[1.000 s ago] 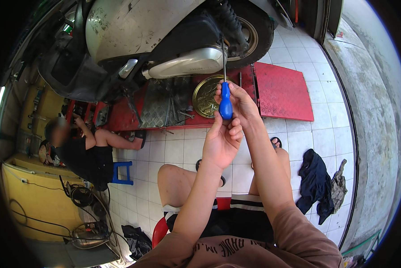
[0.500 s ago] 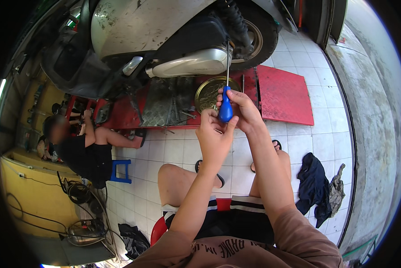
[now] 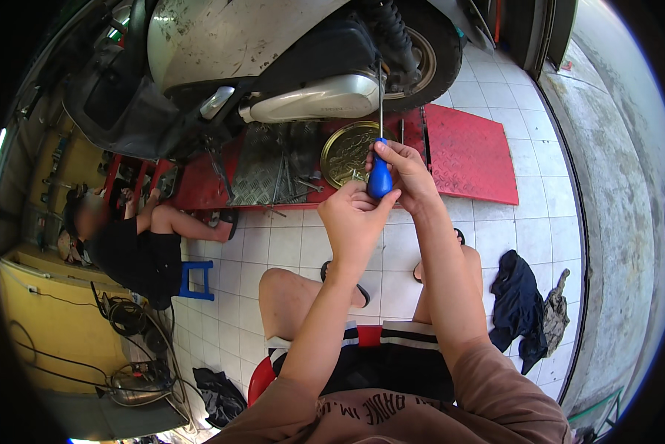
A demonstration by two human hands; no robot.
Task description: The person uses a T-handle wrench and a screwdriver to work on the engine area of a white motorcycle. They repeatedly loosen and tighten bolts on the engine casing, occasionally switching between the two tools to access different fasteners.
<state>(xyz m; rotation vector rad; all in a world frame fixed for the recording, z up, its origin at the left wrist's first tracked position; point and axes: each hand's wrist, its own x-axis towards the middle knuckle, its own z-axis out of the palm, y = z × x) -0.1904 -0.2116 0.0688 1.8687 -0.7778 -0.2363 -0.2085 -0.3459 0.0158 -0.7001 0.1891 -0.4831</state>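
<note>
A screwdriver (image 3: 381,176) with a blue handle and long thin shaft points away from me toward the scooter (image 3: 325,98). Where its tip ends against the rear of the silver engine cover, I cannot make out contact. My right hand (image 3: 412,181) is closed around the upper part of the handle. At the handle's rounded butt end, my left hand (image 3: 349,222) is closed with thumb and fingers against it. A small shiny bit shows at the left fingertips, too small to name. Behind my hands lies a round brass-coloured tray (image 3: 328,145) with small metal pieces in it.
The scooter stands over a red lift platform (image 3: 473,159), its rear wheel (image 3: 440,70) at the far right. Wrenches (image 3: 306,186) lie near the platform edge. A person (image 3: 136,244) sits left beside a blue stool (image 3: 197,281). Dark cloth (image 3: 521,303) lies on the right floor tiles.
The screwdriver and both hands have shifted very slightly, with the handle a little farther right and up. My grip stays the same. The seated person's arms have moved slightly.
</note>
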